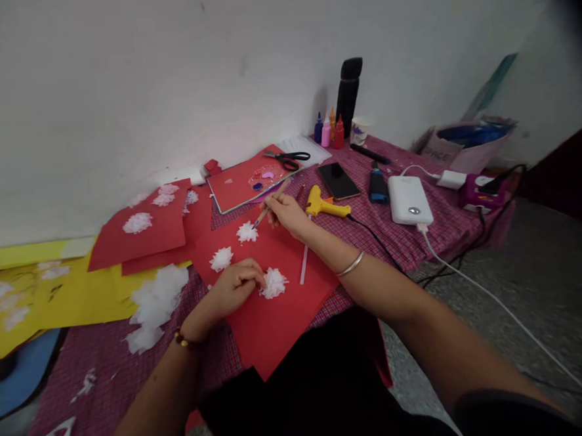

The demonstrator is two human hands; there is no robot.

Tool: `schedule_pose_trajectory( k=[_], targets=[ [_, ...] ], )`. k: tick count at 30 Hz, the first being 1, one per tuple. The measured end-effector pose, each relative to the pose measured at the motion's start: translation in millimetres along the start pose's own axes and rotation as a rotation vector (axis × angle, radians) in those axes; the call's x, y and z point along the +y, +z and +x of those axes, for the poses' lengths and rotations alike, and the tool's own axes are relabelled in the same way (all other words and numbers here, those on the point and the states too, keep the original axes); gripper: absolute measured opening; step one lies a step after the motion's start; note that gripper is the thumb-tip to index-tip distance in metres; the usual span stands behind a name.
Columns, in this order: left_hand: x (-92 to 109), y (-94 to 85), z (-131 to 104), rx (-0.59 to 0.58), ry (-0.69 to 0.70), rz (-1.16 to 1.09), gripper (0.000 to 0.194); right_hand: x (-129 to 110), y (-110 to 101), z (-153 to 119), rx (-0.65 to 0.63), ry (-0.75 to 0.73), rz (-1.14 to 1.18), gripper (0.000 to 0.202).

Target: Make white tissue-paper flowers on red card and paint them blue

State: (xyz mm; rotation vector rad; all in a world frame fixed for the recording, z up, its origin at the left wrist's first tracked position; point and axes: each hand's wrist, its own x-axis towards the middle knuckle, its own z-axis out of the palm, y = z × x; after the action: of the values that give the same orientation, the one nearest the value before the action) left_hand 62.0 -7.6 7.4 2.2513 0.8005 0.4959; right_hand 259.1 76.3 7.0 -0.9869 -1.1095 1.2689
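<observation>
My right hand [285,213] is closed round a paintbrush [262,215], whose tip points down at the far white tissue-paper flower [247,232]. Three such flowers sit on a red paper sheet [268,334] in front of me. Curled fingers of my left hand [238,284] rest on this sheet, fingertips at the left edge of the nearest flower [274,283]; whatever they may hold is hidden. A third flower [221,259] lies just beyond my left hand. Under my right wrist, a white glue stick [304,264] lies on the sheet, in line with the yellow glue gun [326,205].
Left are red sheets with flowers [154,233], yellow paper [89,303] and a white tissue pile [160,298]. Scissors [288,159] and a paint palette [265,175] lie behind. A phone [338,180], power bank [410,199], cables and paint bottles [326,133] occupy the right.
</observation>
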Motion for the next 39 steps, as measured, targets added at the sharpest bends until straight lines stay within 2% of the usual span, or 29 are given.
schedule_pose_trajectory(
  k=[5,7,11,16,21,24,27,31,33,35,39],
  targets=[
    [4,-1.8,-1,0.129,-0.023,0.034,0.020,2,0,-1,0.023,-0.017,-0.018,0.026],
    [3,1.9,-2,0.139,-0.043,0.046,0.018,4,0,-1,0.028,-0.016,-0.028,0.026],
    [0,9.1,-4,0.058,-0.046,0.038,0.021,9,0,0,0.020,-0.018,-0.042,0.027],
    [4,6.9,-8,-0.067,-0.021,0.028,0.016,10,0,0,0.005,-0.015,-0.044,0.027],
    [11,-1.3,-8,-0.075,-0.007,-0.024,0.014,7,-1,-1,0.027,-0.022,-0.026,0.027],
    [9,-7.1,-8,-0.008,-0.024,-0.071,0.019,6,-2,0,0.041,-0.036,-0.022,0.028],
    [-1,-7.2,-7,0.134,-0.087,-0.051,0.020,6,-2,0,0.037,-0.047,-0.024,0.029],
    [-19,4.2,-4,0.376,-0.211,0.091,0.025,7,-2,-2,0.013,-0.059,-0.019,0.029],
    [-24,11.3,-2,0.447,-0.246,0.175,0.025,6,-3,-2,-0.006,-0.066,-0.009,0.028],
    [-23,18.0,-2,0.451,-0.241,0.247,0.025,5,-3,-2,-0.027,-0.072,0.002,0.027],
    [-7,29.7,-5,0.352,-0.133,0.343,0.022,5,-1,-3,-0.067,-0.067,0.013,0.028]
  ],
)
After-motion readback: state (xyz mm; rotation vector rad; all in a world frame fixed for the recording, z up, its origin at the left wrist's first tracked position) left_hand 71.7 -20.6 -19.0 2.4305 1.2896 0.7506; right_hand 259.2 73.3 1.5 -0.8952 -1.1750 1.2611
